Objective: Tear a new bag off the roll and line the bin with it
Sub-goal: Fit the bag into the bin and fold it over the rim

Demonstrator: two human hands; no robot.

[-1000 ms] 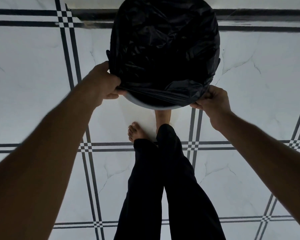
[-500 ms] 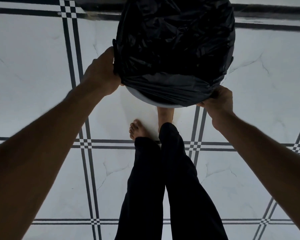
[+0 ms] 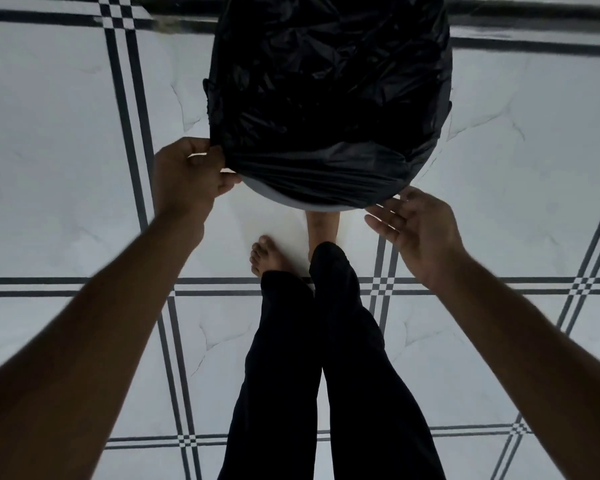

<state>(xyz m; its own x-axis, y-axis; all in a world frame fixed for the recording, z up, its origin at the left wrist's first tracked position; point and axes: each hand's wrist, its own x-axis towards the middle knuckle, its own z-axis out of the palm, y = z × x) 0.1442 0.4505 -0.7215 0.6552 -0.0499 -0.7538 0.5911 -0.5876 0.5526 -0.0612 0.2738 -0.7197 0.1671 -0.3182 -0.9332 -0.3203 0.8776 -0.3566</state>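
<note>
A black bin bag (image 3: 329, 95) covers the mouth of a round grey bin (image 3: 284, 199) standing on the floor ahead of me; its edge is folded down over the near rim. My left hand (image 3: 187, 174) pinches the bag's edge at the bin's near left side. My right hand (image 3: 420, 230) hovers just off the bin's near right side, fingers spread and straight, holding nothing. No roll of bags is in view.
The floor is white marble-look tile (image 3: 66, 150) with dark striped borders. My legs in black trousers (image 3: 326, 375) and bare feet (image 3: 267, 258) stand right behind the bin. A dark strip (image 3: 534, 15) runs along the far edge.
My right hand has let go of the bag's edge and opened, drawing slightly back. My left hand has slid down the bin's left side toward me and still grips the bag.
</note>
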